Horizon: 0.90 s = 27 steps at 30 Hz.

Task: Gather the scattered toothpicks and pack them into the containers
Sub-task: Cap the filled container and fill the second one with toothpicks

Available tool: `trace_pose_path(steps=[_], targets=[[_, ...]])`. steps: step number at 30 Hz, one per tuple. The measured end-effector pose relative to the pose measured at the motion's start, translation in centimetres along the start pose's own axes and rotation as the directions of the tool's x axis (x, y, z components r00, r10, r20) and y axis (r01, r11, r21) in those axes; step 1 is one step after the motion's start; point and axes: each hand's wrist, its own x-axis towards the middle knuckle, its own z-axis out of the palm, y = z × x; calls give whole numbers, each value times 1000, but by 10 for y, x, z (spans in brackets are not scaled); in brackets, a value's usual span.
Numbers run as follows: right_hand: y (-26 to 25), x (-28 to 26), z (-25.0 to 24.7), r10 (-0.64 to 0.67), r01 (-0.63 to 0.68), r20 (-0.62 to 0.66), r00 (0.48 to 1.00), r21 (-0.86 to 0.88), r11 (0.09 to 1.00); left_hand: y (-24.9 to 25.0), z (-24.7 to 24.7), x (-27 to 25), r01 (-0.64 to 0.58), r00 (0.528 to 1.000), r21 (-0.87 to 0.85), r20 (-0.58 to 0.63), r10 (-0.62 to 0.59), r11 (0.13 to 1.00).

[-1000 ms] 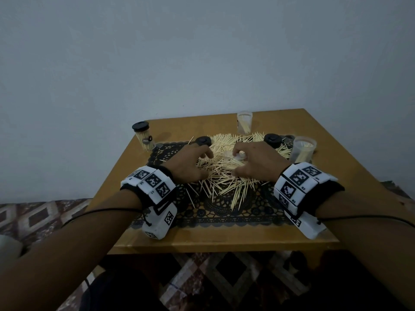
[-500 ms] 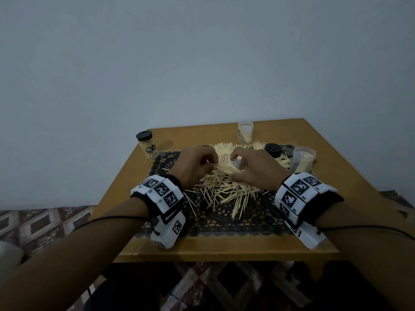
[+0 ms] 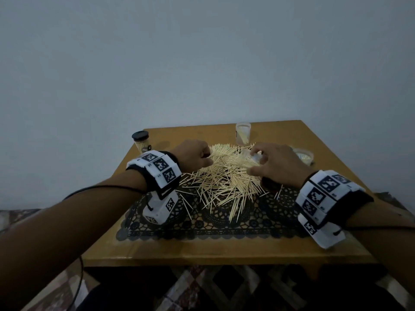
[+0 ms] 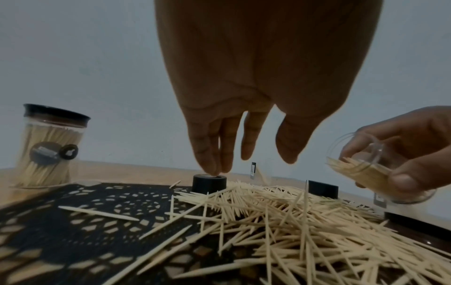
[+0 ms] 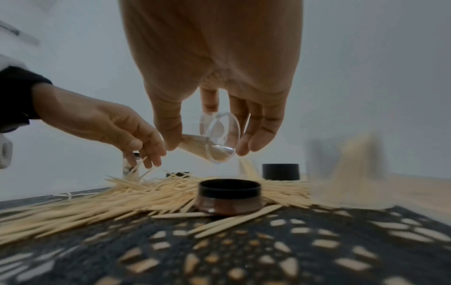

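A heap of pale toothpicks [image 3: 224,182] lies on the black lace mat [image 3: 202,223]. My right hand [image 3: 258,162] holds a small clear container [image 5: 217,140] tilted on its side just above the heap, thumb on one side and fingers on the other. A bundle of toothpicks [image 4: 358,173] sits in it, tips pointing left. My left hand [image 3: 202,157] hovers over the heap's far left edge. Its fingers [image 4: 212,154] hang down, relaxed, above a black lid [image 4: 209,183], and I see nothing held in them.
A capped jar [image 3: 141,142] full of toothpicks stands at the table's back left. Two open clear containers stand at the back [image 3: 243,132] and right [image 3: 303,156]. A brown-black lid [image 5: 229,196] and another black lid [image 5: 280,171] lie by the heap. The wooden table [image 3: 224,252] ends close in front.
My right hand has lifted the clear container off the heap and tipped it on its side. My left hand has risen from the mat to the heap's left edge.
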Motion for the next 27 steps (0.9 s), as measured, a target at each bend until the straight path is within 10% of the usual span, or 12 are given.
trace_pose_path(steps=[27], targets=[[14,-4,-15,-40,50,-98,994,97,994,24,43,76,213,975,51,49,-215,976]])
